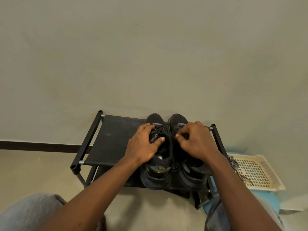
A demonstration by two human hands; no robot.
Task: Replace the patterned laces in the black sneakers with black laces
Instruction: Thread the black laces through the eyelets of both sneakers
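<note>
2 black sneakers (156, 176) stand side by side on the top shelf of a black shoe rack (110, 140). They sit toward its right end, with toes at the far edge by the wall (150, 55) and heels overhanging the near edge. The left sneaker (154, 120) and right sneaker (178, 119) touch along their inner sides.

The left grip (143, 144) lies over the tongue of the left sneaker, its fingers curled down over the lacing and its thumb (160, 140) stretched across toward the gap between the shoes, holding that shoe in place. The right grip (198, 140) hovers over the right sneaker with its fingers curled in tight. Its thumb and forefinger pinch a black lace (164, 133), which runs taut from the left sneaker's eyelets across to that pinch.

1 cream plastic basket (260, 158) with a perforated floor sits just beyond the rack's right end, resting on a pale blue surface (270, 200). A black-and-white patterned lace (234, 164) is in it, bunched at the basket's left rim and trailing over the perforated floor toward its near side. Whether the bunch holds more than 1 lace I cannot tell.

The rack stands on a pale floor (41, 167) against the wall, and the left half of its top shelf shows bare fabric. Both forearms reach in from the bottom of the view, over the person's knees.
</note>
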